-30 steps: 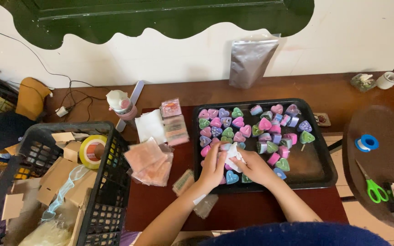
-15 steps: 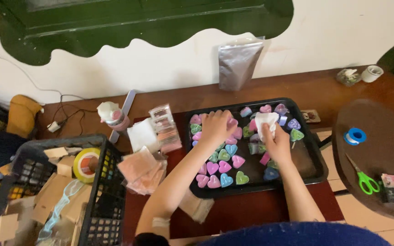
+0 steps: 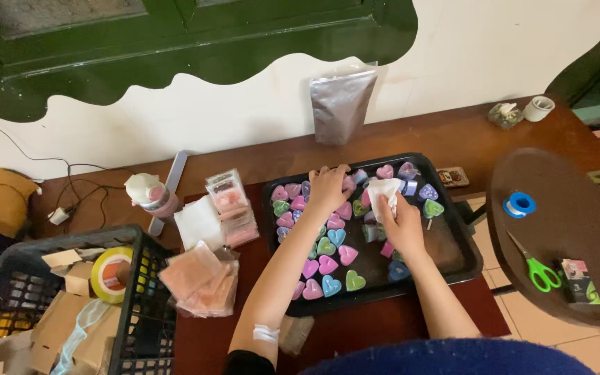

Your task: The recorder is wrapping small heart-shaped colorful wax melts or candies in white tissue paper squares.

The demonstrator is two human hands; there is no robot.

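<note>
A black tray (image 3: 461, 255) on the brown table holds several small heart-shaped pieces (image 3: 328, 264) in pink, blue, green and purple. My left hand (image 3: 328, 189) reaches to the tray's far side and rests on the hearts there, fingers curled over them. My right hand (image 3: 401, 221) grips a crumpled white tissue (image 3: 385, 189) over the middle of the tray. Whether the left hand grasps a heart is hidden under its fingers.
A black crate (image 3: 71, 305) with cardboard boxes and a tape roll (image 3: 111, 274) stands at left. Pink packets (image 3: 199, 279), clear boxes (image 3: 230, 207), a bottle (image 3: 148, 194) and a silver pouch (image 3: 342, 104) lie nearby. A round stool (image 3: 578, 208) holds green scissors (image 3: 537, 267) and blue tape (image 3: 519, 204).
Both hands moved from the tray's near edge toward its far side. The right hand still holds the white tissue. The view shifted slightly.
</note>
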